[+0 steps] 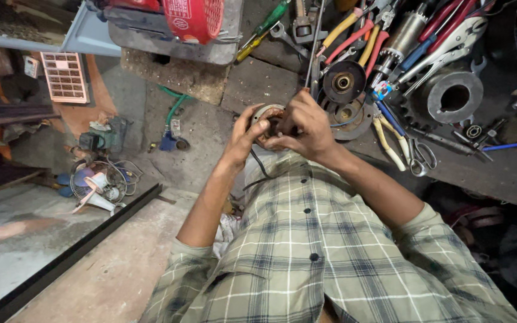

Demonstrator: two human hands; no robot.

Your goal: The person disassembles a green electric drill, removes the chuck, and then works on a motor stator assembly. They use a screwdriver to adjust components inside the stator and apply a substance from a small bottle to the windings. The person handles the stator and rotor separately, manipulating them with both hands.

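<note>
From my remote seat, the biggest thing I see is the dark desk (498, 173), littered with tools along the top right. On it lies a heavy grey metal ring (450, 96) with a wide bore, and to its left a black pulley wheel (343, 82) rests on another round part. Pliers with yellow and red handles (354, 36) fan out above, and scissors (420, 157) sit near the desk's edge. In front of the plaid shirt (324, 251), both hands meet around a small round motor part (268, 113) with copper-coloured windings, held in the air just before the desk. My left hand (245, 134) cups it from the side, fingers clenched around its rim; my right hand (303, 122) covers it, fingers pressing into it. A black cable (261, 166) hangs down from it.
</note>
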